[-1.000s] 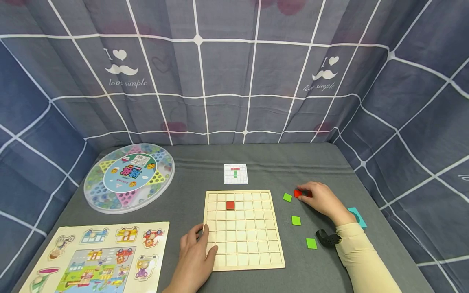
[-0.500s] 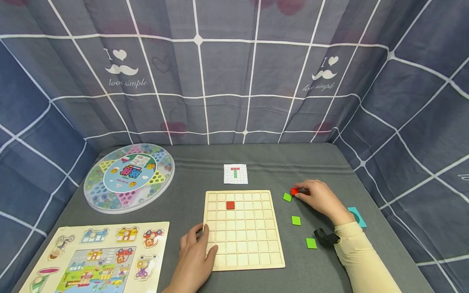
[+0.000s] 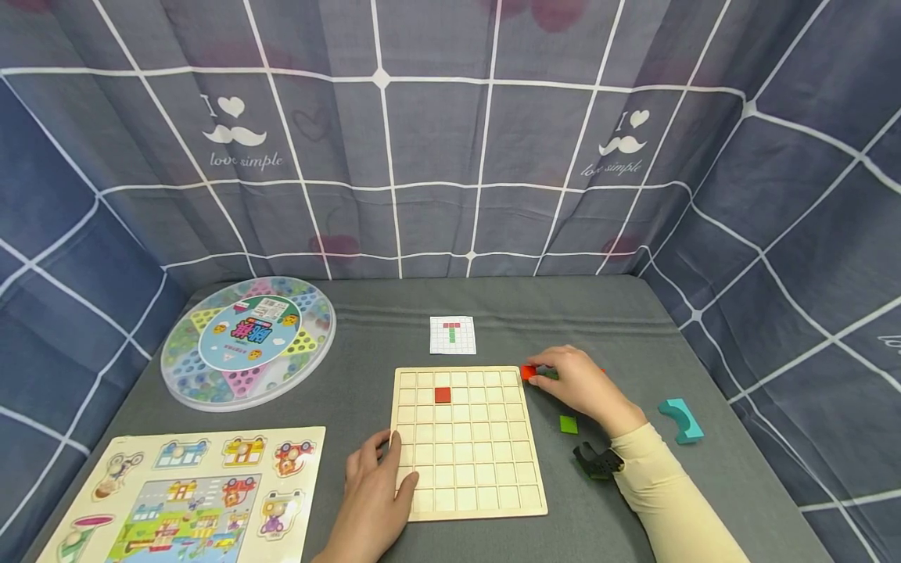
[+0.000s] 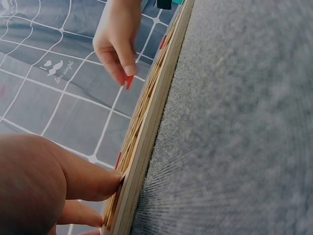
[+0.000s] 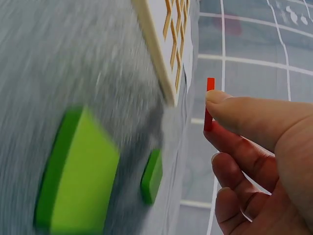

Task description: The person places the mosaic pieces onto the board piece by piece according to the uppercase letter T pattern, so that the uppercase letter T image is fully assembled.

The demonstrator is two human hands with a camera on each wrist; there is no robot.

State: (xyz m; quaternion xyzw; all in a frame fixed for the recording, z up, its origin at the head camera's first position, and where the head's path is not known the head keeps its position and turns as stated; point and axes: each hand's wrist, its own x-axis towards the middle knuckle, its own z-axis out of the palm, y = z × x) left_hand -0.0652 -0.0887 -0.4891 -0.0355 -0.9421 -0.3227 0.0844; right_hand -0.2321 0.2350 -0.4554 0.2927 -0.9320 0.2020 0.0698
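Note:
My right hand [image 3: 580, 385] pinches a red square tile [image 3: 528, 373] between thumb and fingers, just off the board's upper right corner. The right wrist view shows that red tile [image 5: 209, 105] held edge-on, above the surface. My left hand [image 3: 373, 496] rests at the left edge of the wooden grid board [image 3: 472, 453], thumb and fingertips touching it. One red tile [image 3: 443, 395] lies in an upper cell of the board. A green tile [image 3: 568, 424] lies right of the board; another green tile [image 3: 552, 375] is mostly hidden under my right hand.
A small pattern card [image 3: 453, 335] lies behind the board. At left are a round game box [image 3: 246, 340] and a picture puzzle board [image 3: 281, 461]. A teal arch block [image 3: 683, 422] sits at right. A checked curtain [image 3: 436, 141] hangs behind the table.
My right hand has lifted the red tile from among the loose tiles and carried it left to the board's upper right corner. The left hand and the board have stayed in place.

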